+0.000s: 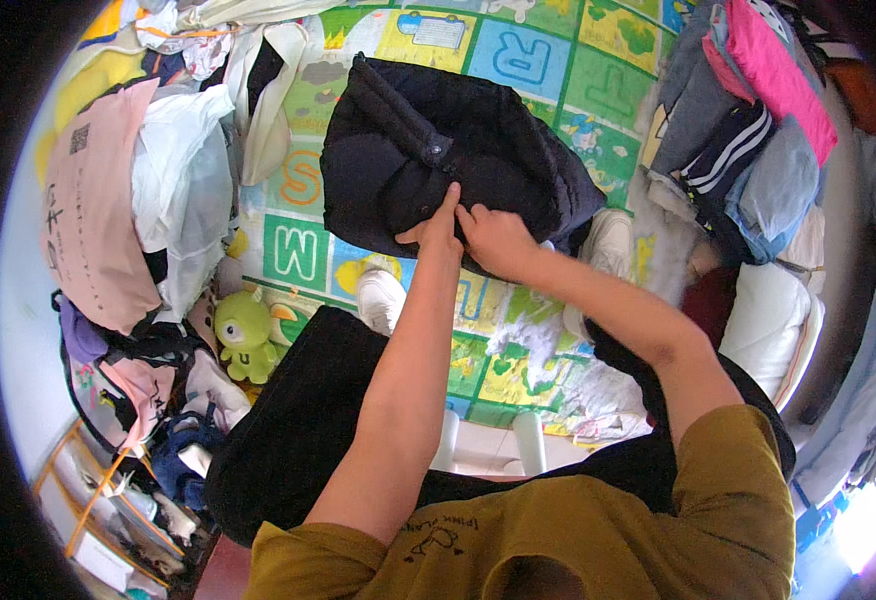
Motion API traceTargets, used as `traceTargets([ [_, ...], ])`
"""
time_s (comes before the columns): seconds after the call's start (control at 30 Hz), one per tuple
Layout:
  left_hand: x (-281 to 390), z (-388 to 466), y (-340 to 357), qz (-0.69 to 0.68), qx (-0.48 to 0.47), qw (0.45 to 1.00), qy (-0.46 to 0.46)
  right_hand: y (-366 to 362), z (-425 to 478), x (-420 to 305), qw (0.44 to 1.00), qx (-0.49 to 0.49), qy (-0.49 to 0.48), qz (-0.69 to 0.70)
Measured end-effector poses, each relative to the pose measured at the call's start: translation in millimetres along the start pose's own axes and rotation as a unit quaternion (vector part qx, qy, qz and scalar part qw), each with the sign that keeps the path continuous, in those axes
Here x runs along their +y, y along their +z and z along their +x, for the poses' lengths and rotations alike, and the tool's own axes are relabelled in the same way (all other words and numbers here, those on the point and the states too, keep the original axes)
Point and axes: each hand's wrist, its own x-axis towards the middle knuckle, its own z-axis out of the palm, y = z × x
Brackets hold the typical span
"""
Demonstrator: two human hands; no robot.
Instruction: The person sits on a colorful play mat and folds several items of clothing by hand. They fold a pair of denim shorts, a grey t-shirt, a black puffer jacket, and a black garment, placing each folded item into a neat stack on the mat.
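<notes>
A dark black garment (483, 112) lies in a bundle on the patterned play mat (295, 247), in front of my feet. A thick rolled band with a round metal snap runs diagonally across its upper left part. My left hand (438, 231) grips the near part of the cloth, its index finger stretched out along the fabric and its thumb out to the left. Close beside it, my right hand (501, 238) is curled, with its fingertips pinching the cloth. The fabric hides part of the grip of both hands.
At left stand a pink printed bag (96, 210), a white plastic bag (182, 165) and a green one-eyed plush toy (244, 334). Piled clothes (730, 150) and a folded white padded item (764, 322) lie at right. White fluff (535, 345) covers mat near my white shoes (381, 300).
</notes>
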Motion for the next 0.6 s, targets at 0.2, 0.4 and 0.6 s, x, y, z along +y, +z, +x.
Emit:
traceTargets([
  [0.2,-16,18,-9,-0.068,0.030,0.995,0.071,-50,91,85,0.960,0.158,0.068,0.220],
  [0.4,-30,34,-20,-0.154,-0.023,0.981,0.118,-6,114,90,0.897,-0.182,0.191,0.355],
  [0.6,-63,55,-84,-0.298,-0.258,0.917,0.066,-27,55,0,0.992,-0.011,0.049,0.113],
])
